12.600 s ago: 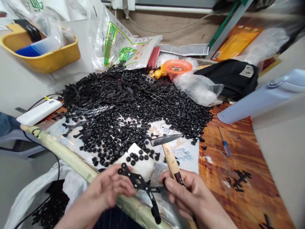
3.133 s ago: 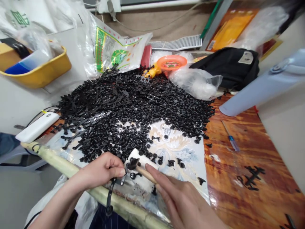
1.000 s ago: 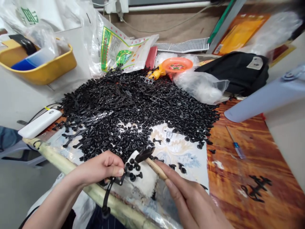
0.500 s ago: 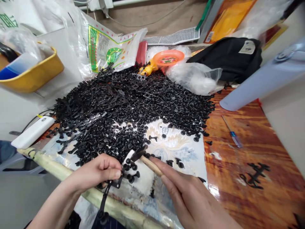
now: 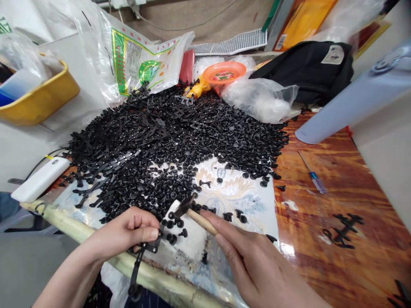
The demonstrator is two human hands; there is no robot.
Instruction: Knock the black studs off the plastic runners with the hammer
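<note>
Two hands busy. My left hand (image 5: 136,231) has thumb and forefinger pinched on a black linkage (image 5: 153,247), at the near-left side of a white block (image 5: 194,239); probably gripped by its edge so it sits steady with fingertips clear of the hammer (image 5: 202,221). My right hand (image 5: 240,254) is wrapped round the wooden handle fairly close to the head, forefinger laid along it, I'd say for aim. Hammer head is low at the block's far-left end; can't tell if it touches anything. Loose black pegs (image 5: 172,238) lie on the block, big black heap (image 5: 180,128) just beyond, likely so parts are close. Screwdriver (image 5: 314,179) off right, likely out of the way. Linkage looks flat, dark, thin, with small shiny dots; one long arm hangs over the table's pale near edge (image 5: 173,285), round knob at its end. Upper part hidden by my fingers.
</note>
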